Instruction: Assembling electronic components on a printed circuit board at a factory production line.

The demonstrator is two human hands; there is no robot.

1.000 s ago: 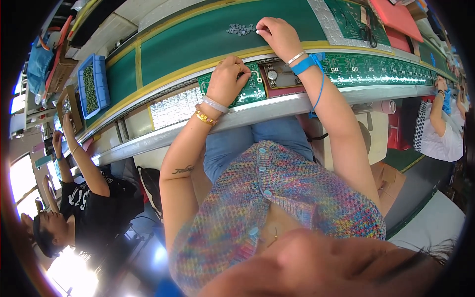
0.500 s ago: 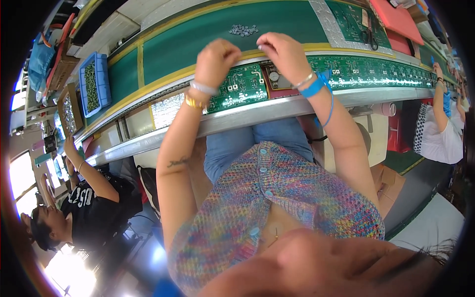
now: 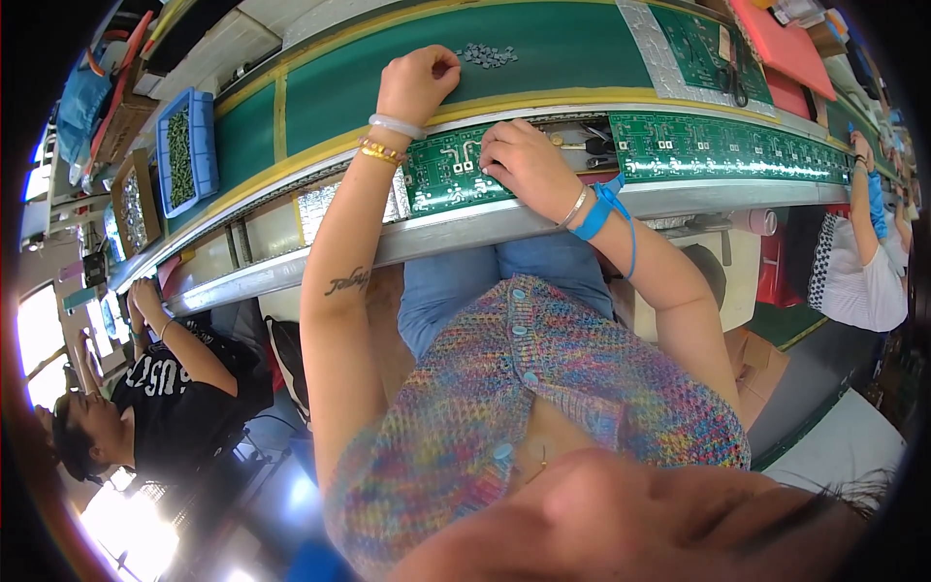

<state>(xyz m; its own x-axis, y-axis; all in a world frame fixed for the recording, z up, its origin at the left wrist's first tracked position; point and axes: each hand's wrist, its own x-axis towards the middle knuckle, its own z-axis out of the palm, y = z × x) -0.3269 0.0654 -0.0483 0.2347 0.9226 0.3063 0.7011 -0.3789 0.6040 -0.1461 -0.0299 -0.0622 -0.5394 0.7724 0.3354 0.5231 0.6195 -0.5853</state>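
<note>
My left hand (image 3: 417, 85) is raised over the green bench top, its fingers curled in beside a small pile of grey components (image 3: 488, 55). Whatever those fingers hold, if anything, is hidden. Lower down, my right hand (image 3: 531, 165) rests at the right part of a green circuit board (image 3: 446, 179) lying in the metal rail track. Its fingers are bent and drawn together against the board's surface, and what is under the fingertips cannot be made out.
A row of green circuit boards (image 3: 727, 147) runs along the track to the right. Dark-handled tools (image 3: 596, 147) show in the gap before it. A blue bin (image 3: 202, 145) of small green parts stands left. Scissors (image 3: 734, 85) lie at the upper right. Co-workers sit on both sides.
My right hand has come down from near the pile onto the circuit board. My left hand has risen a little toward the pile. The person at left has changed arm position.
</note>
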